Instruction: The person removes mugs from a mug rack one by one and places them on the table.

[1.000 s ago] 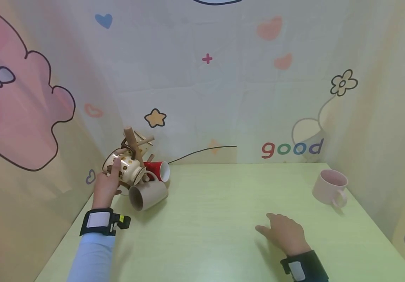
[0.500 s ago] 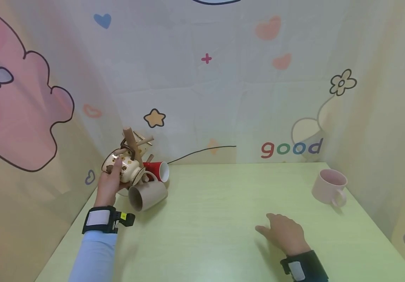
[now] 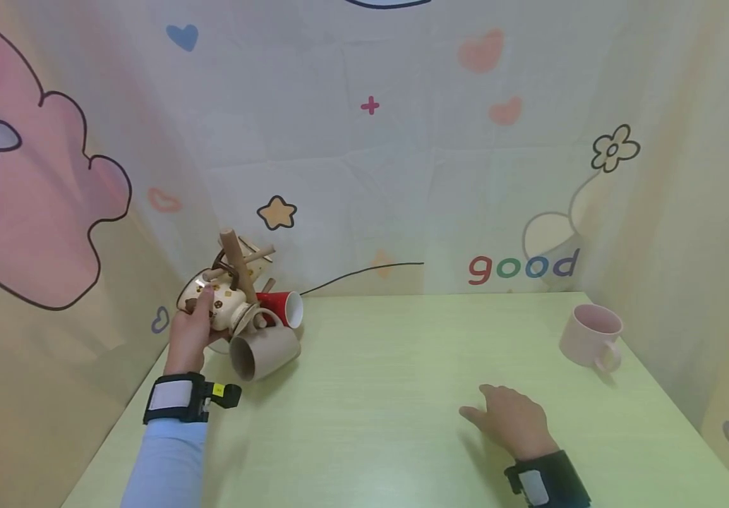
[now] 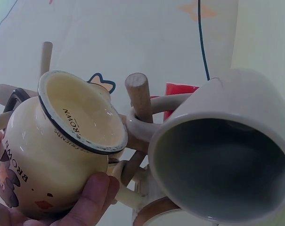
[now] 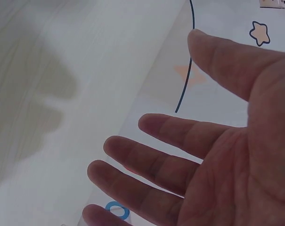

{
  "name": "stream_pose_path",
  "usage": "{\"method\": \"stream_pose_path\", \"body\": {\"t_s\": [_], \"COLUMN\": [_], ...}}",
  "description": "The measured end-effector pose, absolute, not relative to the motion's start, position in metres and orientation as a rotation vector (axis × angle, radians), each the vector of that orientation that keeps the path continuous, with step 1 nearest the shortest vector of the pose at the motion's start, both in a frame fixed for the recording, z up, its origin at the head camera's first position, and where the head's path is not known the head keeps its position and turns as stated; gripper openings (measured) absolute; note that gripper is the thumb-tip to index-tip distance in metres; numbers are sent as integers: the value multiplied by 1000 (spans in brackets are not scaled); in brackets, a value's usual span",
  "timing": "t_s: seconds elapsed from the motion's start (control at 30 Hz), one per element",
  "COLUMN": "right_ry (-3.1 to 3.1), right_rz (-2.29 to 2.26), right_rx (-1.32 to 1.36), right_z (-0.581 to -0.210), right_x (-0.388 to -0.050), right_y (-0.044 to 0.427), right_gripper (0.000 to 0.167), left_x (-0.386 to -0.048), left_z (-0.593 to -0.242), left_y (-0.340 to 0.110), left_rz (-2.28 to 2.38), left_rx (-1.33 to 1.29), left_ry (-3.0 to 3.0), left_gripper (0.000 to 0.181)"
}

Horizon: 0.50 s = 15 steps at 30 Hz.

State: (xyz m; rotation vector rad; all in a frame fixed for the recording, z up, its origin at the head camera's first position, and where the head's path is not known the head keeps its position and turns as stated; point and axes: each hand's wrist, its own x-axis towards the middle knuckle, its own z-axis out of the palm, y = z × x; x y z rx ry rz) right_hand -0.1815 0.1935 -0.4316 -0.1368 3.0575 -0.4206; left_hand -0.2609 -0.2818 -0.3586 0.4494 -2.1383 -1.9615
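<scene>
Left hand [image 3: 188,337] grips the cream mug [image 3: 226,312], right hand [image 3: 516,423] spread, and sloppy tugging might knock the grey mug [image 3: 270,351] loose tbh.

Rack [image 3: 232,248] on table [image 3: 389,395], at left, mugs [image 3: 273,353] hung on it, lone mug [image 3: 583,341] right

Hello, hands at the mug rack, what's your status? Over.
Left hand grips front cream mug at the rack. Right hand empty, away from the rack. Grey mug close beside, possibly in the way.
</scene>
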Motion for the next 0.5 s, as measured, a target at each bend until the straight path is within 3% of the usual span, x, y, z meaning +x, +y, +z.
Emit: {"method": "stream_pose_path", "body": {"t_s": [0.5], "right_ry": [3061], "right_rz": [-410], "right_rx": [-154], "right_z": [-431], "right_x": [-183], "right_y": [191], "right_gripper": [60], "left_x": [-248], "left_z": [-351], "left_y": [-289], "left_rz": [-1931], "left_rx": [475], "left_ry": [-2079], "left_gripper": [82]}}
